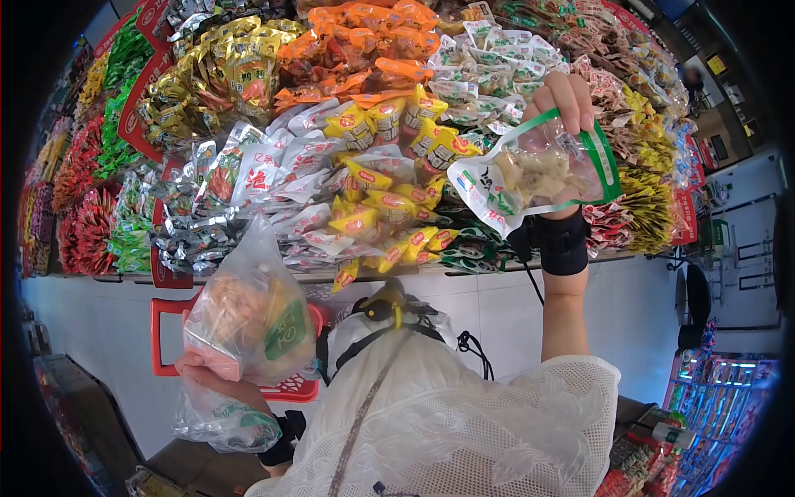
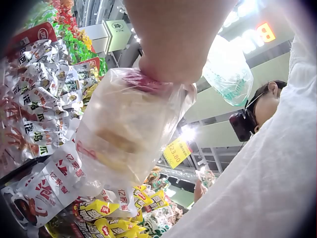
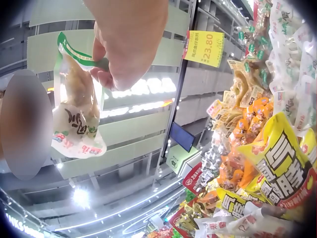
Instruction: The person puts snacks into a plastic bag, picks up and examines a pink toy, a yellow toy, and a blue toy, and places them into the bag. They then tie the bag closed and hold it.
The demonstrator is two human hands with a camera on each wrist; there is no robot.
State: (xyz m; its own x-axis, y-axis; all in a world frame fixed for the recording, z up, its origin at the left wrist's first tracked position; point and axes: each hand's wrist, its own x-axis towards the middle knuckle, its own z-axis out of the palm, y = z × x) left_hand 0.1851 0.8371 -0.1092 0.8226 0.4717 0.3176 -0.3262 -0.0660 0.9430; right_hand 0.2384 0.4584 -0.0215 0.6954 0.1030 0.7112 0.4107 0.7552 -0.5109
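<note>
My right hand (image 1: 565,101) pinches the green edge of a snack pouch (image 1: 534,170), raised over the right part of the display. Through its clear window show pale pieces of food; the lower end is white with printing. In the right wrist view the pouch (image 3: 79,99) hangs from the thumb and fingers. At the lower left, my left hand (image 1: 217,381) grips a clear plastic bag (image 1: 257,331) with several packs inside, a pink-white one and a green-printed one among them. A loose part of the bag hangs past the wrist. In the left wrist view the bag (image 2: 119,124) covers most of the fingers.
Heaped snack packs fill the display: yellow packs (image 1: 385,207), white packs (image 1: 290,170), orange packs (image 1: 364,41) and gold packs (image 1: 240,70). A red shopping basket (image 1: 166,340) is behind the bag. Yellow price signs (image 3: 205,48) hang above the heaps.
</note>
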